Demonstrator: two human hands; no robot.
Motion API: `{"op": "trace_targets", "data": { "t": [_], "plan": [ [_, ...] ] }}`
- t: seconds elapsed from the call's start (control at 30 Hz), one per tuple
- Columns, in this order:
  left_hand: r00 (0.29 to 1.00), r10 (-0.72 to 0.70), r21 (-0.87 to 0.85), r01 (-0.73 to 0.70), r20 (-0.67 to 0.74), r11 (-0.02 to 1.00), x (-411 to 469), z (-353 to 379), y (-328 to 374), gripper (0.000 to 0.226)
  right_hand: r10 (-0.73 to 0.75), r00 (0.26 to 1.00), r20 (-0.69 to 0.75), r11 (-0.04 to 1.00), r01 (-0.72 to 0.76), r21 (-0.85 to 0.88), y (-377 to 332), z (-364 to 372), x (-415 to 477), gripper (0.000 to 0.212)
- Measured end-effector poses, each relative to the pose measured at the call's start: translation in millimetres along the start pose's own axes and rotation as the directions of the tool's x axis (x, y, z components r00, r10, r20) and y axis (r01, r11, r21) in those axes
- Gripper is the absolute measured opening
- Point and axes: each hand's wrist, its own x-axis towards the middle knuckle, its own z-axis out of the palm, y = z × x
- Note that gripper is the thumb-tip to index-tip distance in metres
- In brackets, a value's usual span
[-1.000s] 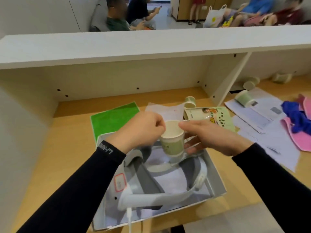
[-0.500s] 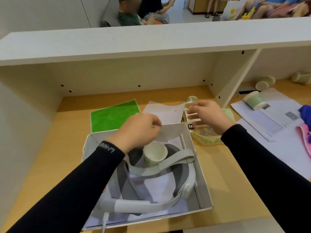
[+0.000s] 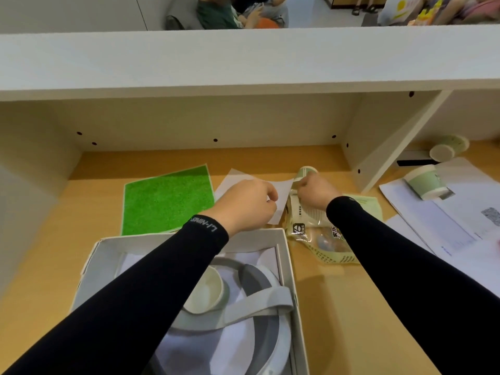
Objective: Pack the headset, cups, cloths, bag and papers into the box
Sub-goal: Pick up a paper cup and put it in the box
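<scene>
My right hand has moved on past the bag and is now closing around a small cup near the counter's back edge. My left hand is hovering curled over the white paper; I cannot tell if it is gripping. I am counting four cups: one in the box inside the headset, this one, and two lying toward the right edge.
</scene>
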Motion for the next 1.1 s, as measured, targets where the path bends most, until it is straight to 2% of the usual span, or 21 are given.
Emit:
{"op": "trace_targets", "data": {
  "t": [0.1,0.2,0.27,0.33,0.4,0.47,0.53,0.6,0.8,0.97,1.03,1.1],
  "plan": [
    [1.0,-0.017,-0.013,0.017,-0.013,1.0,2,-1,-4,0.031,0.012,0.998,0.054,0.973,0.001,-0.231,2,10,10,0.046],
    [0.998,-0.023,-0.013,0.022,-0.057,1.0,-1,-6,-9,0.031,0.02,1.0,-0.015,0.967,-0.023,-0.254,4,11,11,0.046],
    [0.995,-0.018,-0.011,0.017,-0.1,1.0,-5,-12,-12,0.031,-0.01,0.994,-0.107,0.982,-0.01,-0.187,3,3,6,0.046],
    [0.985,-0.007,-0.022,0.003,-0.172,1.0,-9,-19,-15,0.03,-0.054,0.964,-0.259,0.998,0.049,-0.026,-7,-14,-7,0.044],
    [0.966,0.003,-0.08,-0.025,-0.259,0.996,-15,-28,-19,0.031,-0.135,0.911,-0.389,0.979,0.183,0.089,-26,-35,-27,0.036],
    [0.939,-0.011,-0.204,-0.063,-0.343,0.977,-21,-37,-21,0.034,-0.239,0.879,-0.412,0.926,0.334,0.175,-48,-52,-52,0.025],
    [0.91,-0.038,-0.361,-0.125,-0.413,0.924,-31,-47,-21,0.032,-0.325,0.886,-0.33,0.876,0.414,0.249,-73,-62,-82,0.016],
    [0.886,-0.044,-0.414,-0.171,-0.461,0.894,-49,-56,-22,0.025,-0.372,0.902,-0.219,0.876,0.419,0.238,-92,-64,-111,0.021],
    [0.939,-0.04,-0.248,-0.05,-0.343,0.967,-112,-63,-46,0.022,-0.422,0.906,0.021,0.906,0.422,0.025,-125,-43,-166,0.019],
    [0.921,-0.105,-0.297,-0.012,-0.374,0.955,-136,-51,-65,0.018,-0.405,0.892,0.2,0.896,0.431,-0.111,-133,-13,-187,0.011],
    [0.9,-0.136,-0.321,-0.005,-0.414,0.947,-140,-51,-73,0.021,-0.381,0.902,0.204,0.906,0.408,-0.113,-132,-10,-187,0.013],
    [0.881,-0.173,-0.348,0.01,-0.441,0.937,-144,-55,-81,0.025,-0.353,0.926,0.133,0.928,0.365,-0.078,-131,-17,-184,0.013]
  ]
}}
